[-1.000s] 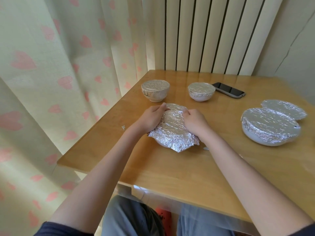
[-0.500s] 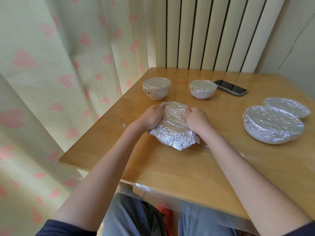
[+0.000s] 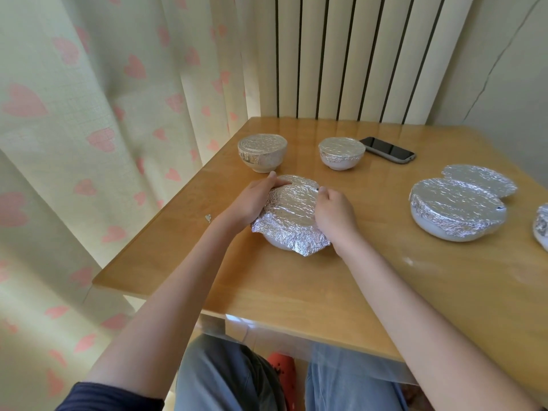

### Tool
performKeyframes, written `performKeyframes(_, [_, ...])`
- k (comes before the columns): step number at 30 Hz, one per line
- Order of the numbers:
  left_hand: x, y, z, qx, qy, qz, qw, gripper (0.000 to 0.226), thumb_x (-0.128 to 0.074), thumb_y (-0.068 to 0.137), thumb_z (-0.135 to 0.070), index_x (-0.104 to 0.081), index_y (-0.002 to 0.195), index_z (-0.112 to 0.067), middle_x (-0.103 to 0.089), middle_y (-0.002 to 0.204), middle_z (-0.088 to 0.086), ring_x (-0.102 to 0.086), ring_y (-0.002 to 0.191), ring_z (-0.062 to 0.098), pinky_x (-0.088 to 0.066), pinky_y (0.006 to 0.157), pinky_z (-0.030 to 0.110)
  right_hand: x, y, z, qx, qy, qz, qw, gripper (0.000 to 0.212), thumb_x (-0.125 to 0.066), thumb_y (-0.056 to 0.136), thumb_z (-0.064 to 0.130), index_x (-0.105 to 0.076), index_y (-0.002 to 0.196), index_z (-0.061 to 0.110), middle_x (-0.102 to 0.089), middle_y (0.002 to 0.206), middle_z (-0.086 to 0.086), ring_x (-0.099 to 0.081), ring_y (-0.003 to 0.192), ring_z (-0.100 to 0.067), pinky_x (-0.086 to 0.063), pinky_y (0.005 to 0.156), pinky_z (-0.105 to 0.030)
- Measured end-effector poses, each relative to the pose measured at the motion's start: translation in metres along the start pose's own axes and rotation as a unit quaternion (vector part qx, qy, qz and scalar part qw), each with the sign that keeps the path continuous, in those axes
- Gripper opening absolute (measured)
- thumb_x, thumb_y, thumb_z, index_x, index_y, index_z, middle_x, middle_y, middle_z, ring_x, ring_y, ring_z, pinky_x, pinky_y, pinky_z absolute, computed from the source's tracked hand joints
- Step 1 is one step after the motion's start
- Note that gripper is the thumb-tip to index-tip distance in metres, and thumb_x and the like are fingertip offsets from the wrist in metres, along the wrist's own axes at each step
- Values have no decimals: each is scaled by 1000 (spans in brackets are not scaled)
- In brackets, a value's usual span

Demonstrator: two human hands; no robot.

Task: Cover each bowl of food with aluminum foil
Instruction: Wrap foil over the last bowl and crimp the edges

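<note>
Reaching forward over the near edge of the table (image 3: 296,280), 2 bare forearms meet at a white bowl (image 3: 277,243) standing toward the left-middle of the top. Below that edge, grey and blue trouser legs and something red on the floor show. A crumpled foil sheet (image 3: 292,216) lies over the bowl, its near skirt flaring loose above the white wall. The left hand (image 3: 252,200) curls round the foil at the bowl's left rim, thumb across the top and the fingers hidden behind the far side. The right hand (image 3: 333,212) is curled on the foil at the right rim, its fingertips pressing the sheet near the far-right edge of the bowl; how tightly it pinches I cannot tell. A small foil scrap (image 3: 208,218) sits near the table's left edge. Toward the right edge stands a wide foil-covered dish (image 3: 456,213), with a second foil-covered dish (image 3: 480,179) touching or overlapping it just behind, and part of another foil-wrapped piece (image 3: 541,229) cut off by the frame. Farther back, 2 small bowls stand apart: a patterned covered bowl (image 3: 262,152) near the left edge and a white covered bowl (image 3: 341,152) to its right. A dark phone (image 3: 387,149) lies just beside the latter. Heart-print curtains (image 3: 89,114) hang left; a ribbed radiator (image 3: 355,54) stands behind the far edge.
</note>
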State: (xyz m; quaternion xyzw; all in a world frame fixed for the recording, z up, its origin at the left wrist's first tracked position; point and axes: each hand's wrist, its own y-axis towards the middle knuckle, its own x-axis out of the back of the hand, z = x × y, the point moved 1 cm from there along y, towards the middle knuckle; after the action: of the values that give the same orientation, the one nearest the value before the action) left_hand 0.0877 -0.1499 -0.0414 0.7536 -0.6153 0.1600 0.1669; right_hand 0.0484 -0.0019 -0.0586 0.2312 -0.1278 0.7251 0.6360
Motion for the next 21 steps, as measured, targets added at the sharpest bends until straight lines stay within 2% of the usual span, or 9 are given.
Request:
performKeyframes(2, [1,2,1,7,15,-3,1000,52,-22,107,-40,-66,119,-16,-63,99,-11,-58,94,7,-40,79,14,-2,-2,-1,-28,51,-9,998,36,-25,103,24,-52,81,14,-49,76,-4,-49,78,-25,-42,71,-36])
performKeyframes(4, [1,3,3,17,31,-7,999,55,-22,106,-40,-67,115,-9,-65,96,-4,-59,90,13,-40,79,18,-1,-5,-1,-61,89,-5,994,38,-25,104,24,-58,111,6,-52,78,-6,-49,72,-22,-43,69,-35])
performKeyframes(5, [1,4,4,19,36,-10,999,56,-23,106,-40,-67,114,-5,-66,96,1,-60,88,16,-41,79,21,0,-5,-1,-70,97,-2,993,39,-25,104,23,-56,117,2,-50,74,-5,-46,67,-20,-40,64,-33])
performKeyframes(8, [-1,3,4,22,31,-14,999,61,-22,107,-39,-65,111,4,-63,95,14,-57,84,21,-40,72,25,2,-7,0,-72,102,0,992,42,-25,104,25,-59,105,0,-48,69,-6,-46,63,-20,-35,58,-32])
performKeyframes(11, [-2,0,3,25,20,-23,999,53,-22,107,-37,-64,100,-6,-63,91,11,-57,77,17,-39,67,17,5,-10,3,-90,113,-4,989,45,-25,105,25,-51,126,-5,-62,110,-17,-59,103,-32,-47,81,-38])
performKeyframes(14, [-4,-7,4,36,5,-53,998,49,-22,107,-37,-61,96,-9,-62,85,4,-56,75,13,-38,66,16,8,-10,3,-96,136,39,985,50,-25,105,31,-46,128,-7,-61,117,-20,-59,107,-35,-46,81,-36])
performKeyframes(15, [-5,-9,8,44,1,-77,996,49,-22,107,-37,-60,92,-10,-62,85,6,-56,78,17,-38,67,20,9,-7,2,-95,138,66,984,51,-26,104,34,-45,129,-7,-58,126,-21,-57,113,-37,-47,88,-39])
performKeyframes(18, [-13,-28,11,78,-18,-193,978,48,-24,105,-36,-52,77,-9,-58,79,7,-51,77,22,-36,66,34,17,-3,10,-66,84,157,982,53,-30,103,40,-36,144,6,-40,147,-6,-38,135,-24,-30,102,-26])
performKeyframes(21, [-18,-43,13,90,-47,-249,963,47,-23,105,-38,-50,77,-11,-59,87,9,-50,84,27,-35,76,37,20,1,18,-43,20,235,971,57,-26,102,46,-29,148,12,-29,154,1,-26,142,-18,-20,112,-29])
